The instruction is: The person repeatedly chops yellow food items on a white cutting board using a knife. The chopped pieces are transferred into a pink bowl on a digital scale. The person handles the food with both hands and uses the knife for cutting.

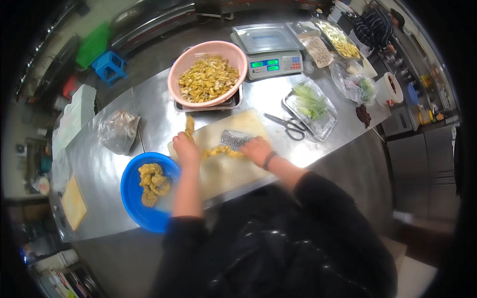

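My left hand [185,149] grips a yellowish-brown piece of food [189,126] over the left side of a pale cutting board [227,177]. At the board's right, my right hand [257,149] is closed on the end of a cleaver with a patterned blade [234,139]; its handle is hidden in the hand. Cut yellow pieces [221,150] lie along the blade's near side. A blue basin [130,193] by my left forearm holds several knobbly yellowish-brown lumps [153,180] in some liquid. Beyond the board, a pink plastic colander or basin [175,83] is heaped with chopped yellowish-brown pieces [210,79].
Kitchen scissors [288,126] and a tray of leafy greens [311,106] lie right of the board. A digital scale [275,64] stands behind. A filled plastic bag [119,132] and a small board [73,203] are at left. A person [374,28] is at the far right.
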Motion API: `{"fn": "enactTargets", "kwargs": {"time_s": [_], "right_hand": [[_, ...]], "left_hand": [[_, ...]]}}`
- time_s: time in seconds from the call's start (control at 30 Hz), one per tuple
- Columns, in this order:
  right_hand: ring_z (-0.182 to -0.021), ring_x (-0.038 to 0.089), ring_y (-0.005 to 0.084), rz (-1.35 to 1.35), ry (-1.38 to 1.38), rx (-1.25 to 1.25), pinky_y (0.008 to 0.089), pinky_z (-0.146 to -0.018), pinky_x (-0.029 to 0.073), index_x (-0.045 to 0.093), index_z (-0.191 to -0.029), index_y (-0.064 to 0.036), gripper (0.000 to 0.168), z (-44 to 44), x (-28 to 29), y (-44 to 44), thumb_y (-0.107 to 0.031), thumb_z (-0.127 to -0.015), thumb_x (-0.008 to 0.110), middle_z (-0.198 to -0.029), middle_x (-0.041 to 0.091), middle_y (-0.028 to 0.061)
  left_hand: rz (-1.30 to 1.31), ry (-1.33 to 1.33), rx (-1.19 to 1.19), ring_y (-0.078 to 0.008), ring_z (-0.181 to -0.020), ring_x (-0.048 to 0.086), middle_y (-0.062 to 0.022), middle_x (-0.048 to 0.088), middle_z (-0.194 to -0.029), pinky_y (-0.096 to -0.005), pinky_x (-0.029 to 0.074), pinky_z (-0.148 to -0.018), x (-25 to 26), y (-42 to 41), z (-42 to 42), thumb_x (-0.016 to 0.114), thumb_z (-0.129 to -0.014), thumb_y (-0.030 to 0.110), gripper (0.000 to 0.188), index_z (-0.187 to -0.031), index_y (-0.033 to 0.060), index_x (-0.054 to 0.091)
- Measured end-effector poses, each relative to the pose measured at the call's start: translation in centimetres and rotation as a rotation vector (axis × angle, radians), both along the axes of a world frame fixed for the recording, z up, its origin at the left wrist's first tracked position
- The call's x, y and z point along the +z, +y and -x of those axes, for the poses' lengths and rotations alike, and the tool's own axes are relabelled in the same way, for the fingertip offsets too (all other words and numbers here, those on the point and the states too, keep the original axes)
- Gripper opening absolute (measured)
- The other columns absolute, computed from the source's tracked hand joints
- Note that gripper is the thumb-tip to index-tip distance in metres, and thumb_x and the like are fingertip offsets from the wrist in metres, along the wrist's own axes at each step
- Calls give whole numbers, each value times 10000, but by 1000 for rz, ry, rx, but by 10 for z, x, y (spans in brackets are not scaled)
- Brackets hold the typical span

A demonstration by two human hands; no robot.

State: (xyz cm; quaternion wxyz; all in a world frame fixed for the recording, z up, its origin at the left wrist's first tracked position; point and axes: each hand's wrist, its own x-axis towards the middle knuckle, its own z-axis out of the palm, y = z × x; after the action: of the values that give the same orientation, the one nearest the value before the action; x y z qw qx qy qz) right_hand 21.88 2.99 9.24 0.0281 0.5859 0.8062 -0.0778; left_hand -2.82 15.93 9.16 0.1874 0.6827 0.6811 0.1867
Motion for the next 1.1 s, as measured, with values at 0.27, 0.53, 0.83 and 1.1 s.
{"fn": "enactTargets", "kwargs": {"time_s": [0.27, 0.53, 0.83, 1.1], "right_hand": [[-1167, 473, 264, 264, 252, -221, 416, -965, 361, 549, -1224, -154, 389, -14, -19, -30, -110, -843, 485, -1261, 538, 61], [-1086, 532, 279, 264, 184, -212, 400, -906, 419, 570, -1157, -115, 346, 0, -39, -17, -121, -811, 552, -1148, 592, 79], [-920, 605, 367, 491, 403, -158, 433, -820, 477, 626, -909, -21, 192, -22, -51, 11, -174, -823, 549, -923, 647, 192], [-878, 620, 383, 490, 416, -542, 451, -792, 488, 596, -987, 19, 338, -7, -52, 27, -231, -760, 625, -902, 650, 228]], "left_hand": [[-268, 214, -641, -353, -976, 496, -164, 548, -988, -466, 383, -861, -38, -81, -27, 591, -715, 62, 259, -971, 23, 582], [-211, 150, -598, -328, -898, 526, -124, 561, -851, -444, 388, -857, -66, -114, -24, 588, -684, 64, 162, -846, 55, 580], [283, 232, -439, -353, -883, 537, -176, 583, -924, -442, 439, -809, -54, -114, 24, 615, -698, 58, 167, -862, 37, 633], [41, -308, -672, -327, -983, 556, -142, 620, -1038, -413, 450, -871, -4, -112, -74, 548, -731, 4, 253, -971, 12, 631]]}}
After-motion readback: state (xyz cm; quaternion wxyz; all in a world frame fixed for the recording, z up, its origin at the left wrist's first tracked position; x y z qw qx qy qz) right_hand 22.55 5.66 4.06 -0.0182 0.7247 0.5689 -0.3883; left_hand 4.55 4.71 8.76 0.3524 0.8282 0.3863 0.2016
